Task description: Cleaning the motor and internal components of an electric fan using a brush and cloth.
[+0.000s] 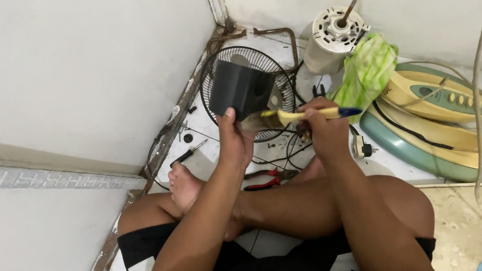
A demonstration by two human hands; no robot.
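My left hand point(234, 137) holds up a dark grey plastic housing point(240, 88) by its lower edge, in front of a black wire fan guard point(284, 88). My right hand point(319, 121) grips a paintbrush point(299, 115) with a yellow handle and a blue end. The bristles point left and touch the bottom of the housing. I sit cross-legged on a white tiled floor, with a bare foot point(183, 187) below my left hand.
A white fan motor point(331, 37) with a shaft stands at the back. Beside it lies a green plastic bag point(367, 72). Yellow and green fan base parts point(438, 113) sit at the right. Red pliers point(267, 181), a screwdriver point(190, 154) and screws lie on the floor. White walls close in left and behind.
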